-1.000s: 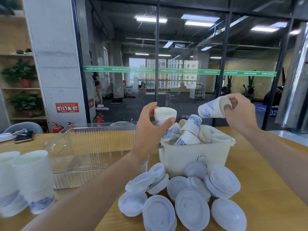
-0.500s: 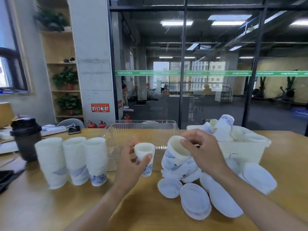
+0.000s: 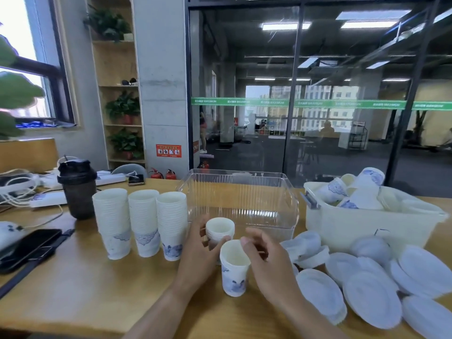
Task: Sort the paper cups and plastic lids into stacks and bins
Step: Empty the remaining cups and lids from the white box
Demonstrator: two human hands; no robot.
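Note:
Three tall stacks of paper cups stand on the wooden table at the left. Just right of them, my left hand grips a short stack of cups in front of the clear plastic bin. A single cup with a blue print is upright in front of that short stack. My right hand holds it from the right, thumb at its rim. A white bin at the right holds several loose cups. White plastic lids lie scattered before it.
A black shaker bottle stands at the left behind the stacks. A dark phone, power strips and cables lie at the far left. A glass wall runs behind the table.
Both hands came down from above the white bin to the table in front of the clear bin, each bringing cups. The view swung left, revealing the tall stacks.

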